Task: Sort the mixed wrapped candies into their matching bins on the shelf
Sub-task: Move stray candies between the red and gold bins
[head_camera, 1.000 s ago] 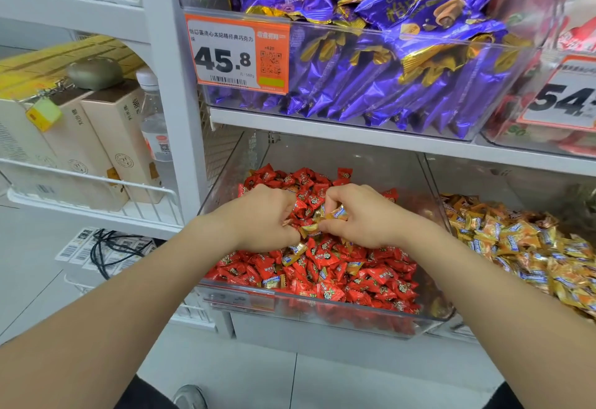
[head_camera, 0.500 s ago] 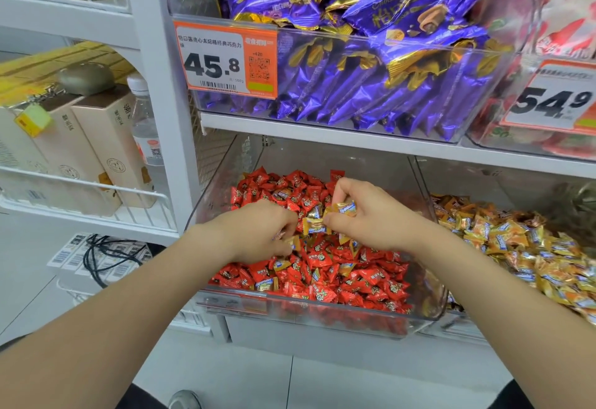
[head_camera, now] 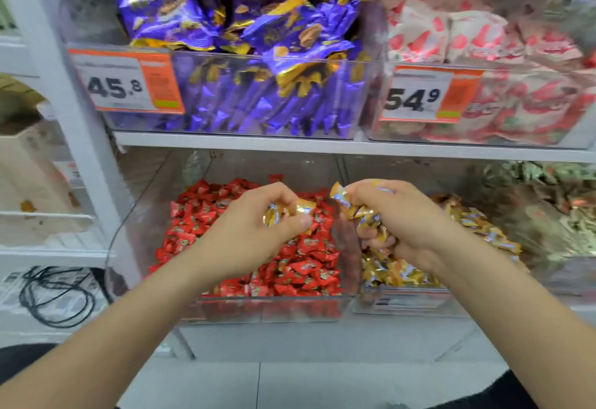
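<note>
A clear bin (head_camera: 267, 310) on the lower shelf holds a heap of red wrapped candies (head_camera: 300, 263). To its right, a second clear bin (head_camera: 406, 304) holds gold wrapped candies (head_camera: 393, 271). My left hand (head_camera: 254, 231) hovers above the red heap, shut on a few gold candies (head_camera: 303, 210). My right hand (head_camera: 396, 218) is over the wall between the two bins, toward the gold side, shut on a bunch of gold candies (head_camera: 358, 208).
The shelf above carries a bin of purple packets (head_camera: 258, 92) tagged 45.8 and a bin of white-and-red packets (head_camera: 503, 102) tagged 54.9. A white upright post (head_camera: 74, 112) stands left, with boxes and a black cable (head_camera: 54, 299) beyond. Further right is a bin of blurred gold-green candies (head_camera: 554, 215).
Both hands have lifted out of the red heap with gold candies in them. My right hand has moved right toward the gold bin. The view has shifted right and up.
</note>
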Available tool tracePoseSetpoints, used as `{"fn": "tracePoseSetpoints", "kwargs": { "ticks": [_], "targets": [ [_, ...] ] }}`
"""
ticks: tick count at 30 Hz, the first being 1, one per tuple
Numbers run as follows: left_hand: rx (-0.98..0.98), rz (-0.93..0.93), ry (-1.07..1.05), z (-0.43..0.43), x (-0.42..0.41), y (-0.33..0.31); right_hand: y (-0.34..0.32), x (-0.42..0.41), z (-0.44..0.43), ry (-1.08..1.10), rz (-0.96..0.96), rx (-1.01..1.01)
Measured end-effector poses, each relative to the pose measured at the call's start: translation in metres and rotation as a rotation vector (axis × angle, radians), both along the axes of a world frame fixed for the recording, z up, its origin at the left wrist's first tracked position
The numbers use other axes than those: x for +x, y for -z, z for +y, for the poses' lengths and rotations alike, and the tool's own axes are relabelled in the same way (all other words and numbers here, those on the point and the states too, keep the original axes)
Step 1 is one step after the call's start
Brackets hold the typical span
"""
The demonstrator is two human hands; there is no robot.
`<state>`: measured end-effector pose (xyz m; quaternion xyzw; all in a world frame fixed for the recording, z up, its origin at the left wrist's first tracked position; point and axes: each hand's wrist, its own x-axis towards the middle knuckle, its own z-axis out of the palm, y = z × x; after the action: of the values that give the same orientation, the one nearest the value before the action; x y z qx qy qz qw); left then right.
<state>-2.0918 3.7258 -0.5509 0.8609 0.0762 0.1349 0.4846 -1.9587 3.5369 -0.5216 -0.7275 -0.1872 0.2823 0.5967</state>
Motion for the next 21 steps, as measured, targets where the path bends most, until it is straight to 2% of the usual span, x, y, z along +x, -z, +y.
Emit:
{"fn": "tracePoseSetpoints", "kwargs": {
  "ticks": [1, 2, 4, 6, 8, 10, 13, 15, 18, 19, 21],
  "targets": [
    [0.001, -0.019, 0.038, -0.014, 0.005, -0.005, -0.002, 0.007, -0.011, 0.056, -0.04, -0.006],
    [0.023, -0.041, 0.074, -0.029, 0.011, -0.01, -0.001, 0.016, -0.022, 0.113, -0.173, -0.07],
    [0.11, -0.084, 0.114, -0.056, 0.027, -0.018, 0.004, 0.038, -0.043, 0.192, -0.59, -0.329],
    [0.217, -0.109, 0.097, -0.085, 0.049, -0.022, 0.012, 0.062, -0.062, 0.23, -0.828, -0.498],
    [0.337, -0.092, 0.033, -0.11, 0.074, -0.021, 0.024, 0.085, -0.074, 0.178, -0.892, -0.515],
    [0.478, -0.047, -0.059, -0.135, 0.101, -0.015, 0.042, 0.101, -0.086, -0.014, -0.957, -0.625],
    [0.633, 0.129, -0.149, -0.156, 0.134, 0.005, 0.071, 0.118, -0.102, -0.246, -0.978, -0.766],
    [0.691, 0.269, -0.132, -0.163, 0.148, 0.021, 0.079, 0.129, -0.111, -0.243, -0.966, -0.768],
    [0.652, 0.484, -0.024, -0.168, 0.159, 0.039, 0.076, 0.139, -0.121, -0.149, -0.988, -0.776],
    [0.636, 0.525, 0.015, -0.169, 0.159, 0.041, 0.072, 0.138, -0.123, -0.118, -0.982, -0.782],
    [0.644, 0.493, 0.024, -0.167, 0.155, 0.038, 0.062, 0.128, -0.122, -0.058, -0.969, -0.778]
  ]
}}
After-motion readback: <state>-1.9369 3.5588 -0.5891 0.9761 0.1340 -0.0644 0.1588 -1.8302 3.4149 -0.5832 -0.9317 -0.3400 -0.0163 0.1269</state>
